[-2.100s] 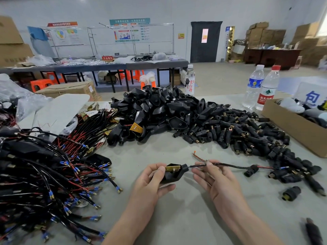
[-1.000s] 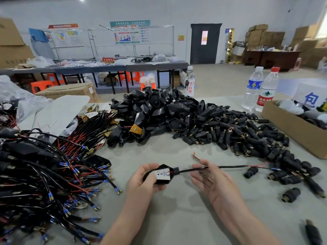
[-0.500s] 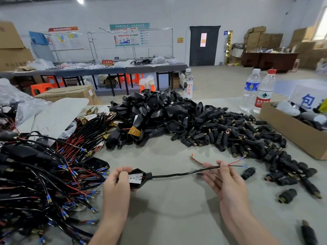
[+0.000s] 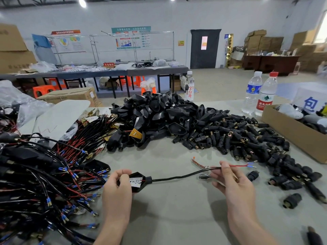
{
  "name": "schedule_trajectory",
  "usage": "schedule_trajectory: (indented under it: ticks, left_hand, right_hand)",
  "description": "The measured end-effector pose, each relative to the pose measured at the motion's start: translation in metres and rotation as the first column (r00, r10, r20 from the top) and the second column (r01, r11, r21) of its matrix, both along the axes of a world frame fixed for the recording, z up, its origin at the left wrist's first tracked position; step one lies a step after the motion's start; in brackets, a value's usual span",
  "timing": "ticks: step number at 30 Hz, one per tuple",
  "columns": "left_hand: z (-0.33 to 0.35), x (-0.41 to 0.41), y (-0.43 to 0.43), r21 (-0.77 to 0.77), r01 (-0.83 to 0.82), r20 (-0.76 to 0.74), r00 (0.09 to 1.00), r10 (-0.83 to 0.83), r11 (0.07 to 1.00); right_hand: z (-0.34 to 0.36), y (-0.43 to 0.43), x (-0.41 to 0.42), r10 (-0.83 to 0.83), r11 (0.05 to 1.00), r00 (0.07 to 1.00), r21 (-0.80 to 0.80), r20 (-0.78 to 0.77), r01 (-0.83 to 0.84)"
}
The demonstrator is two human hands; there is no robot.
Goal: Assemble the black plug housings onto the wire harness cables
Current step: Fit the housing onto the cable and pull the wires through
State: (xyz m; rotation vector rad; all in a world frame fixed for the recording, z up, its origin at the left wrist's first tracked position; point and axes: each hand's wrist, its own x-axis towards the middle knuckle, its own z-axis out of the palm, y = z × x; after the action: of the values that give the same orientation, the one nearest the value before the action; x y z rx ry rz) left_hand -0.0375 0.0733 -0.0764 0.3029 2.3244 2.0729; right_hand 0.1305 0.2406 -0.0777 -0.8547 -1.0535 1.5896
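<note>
My left hand [image 4: 117,189] grips a black plug housing [image 4: 138,182] with a white insert showing, just above the grey table [image 4: 177,209]. A black cable [image 4: 178,177] runs from the housing rightward to my right hand [image 4: 233,183], whose fingers pinch it near its free end. Red and blue-tipped wire ends [image 4: 247,166] stick out past my right fingers. A large heap of empty black housings [image 4: 159,117] lies behind, and a spread of small black barrel connectors [image 4: 235,138] lies to the right.
A tangle of black harness cables [image 4: 39,183] with red wires fills the left side. A cardboard box [image 4: 297,131] stands at the right edge, two water bottles [image 4: 260,93] behind it. Loose connectors [image 4: 292,200] lie near my right hand.
My left hand turned the housing over and carried it leftward. The cable slid through my right fingers, so the hands are now farther apart and more cable shows between them.
</note>
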Motion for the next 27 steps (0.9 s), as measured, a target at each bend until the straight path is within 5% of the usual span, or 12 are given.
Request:
schedule_trajectory:
  ticks: [3,5,8,13,22,24,27]
  left_hand:
    - [-0.001,0.000,-0.003,-0.066,-0.006,-0.057,0.998,0.002,0.998]
    - [-0.002,0.003,-0.005,-0.209,-0.065,-0.289,0.957,0.001,0.976]
    - [-0.003,0.016,-0.001,-0.370,-0.144,-0.669,0.727,-0.156,0.918]
    - [-0.005,0.058,0.021,-0.500,0.153,-0.715,0.484,-0.505,0.853]
    - [-0.001,0.057,0.017,-0.594,0.132,-0.608,0.572,-0.551,0.794]
    - [-0.003,0.056,0.018,-0.602,0.163,-0.572,0.595,-0.565,0.781]
    - [-0.004,0.056,0.017,-0.584,0.211,-0.530,0.632,-0.566,0.783]
  right_hand:
    - [0.003,-0.005,-0.001,0.044,0.999,0.999,0.008,0.012,-0.044]
    - [0.005,-0.009,-0.002,0.102,0.995,0.994,0.020,0.026,-0.103]
    - [0.006,-0.017,-0.005,0.226,0.973,0.973,0.045,0.051,-0.228]
    - [0.004,-0.038,-0.015,0.500,0.865,0.865,0.029,0.046,-0.501]
    - [0.001,-0.028,-0.012,0.344,0.937,0.936,0.041,0.080,-0.348]
    - [0.000,-0.026,-0.010,0.366,0.921,0.913,0.073,0.181,-0.384]
    - [-0.005,-0.019,-0.004,0.231,0.834,0.845,0.349,0.482,-0.428]
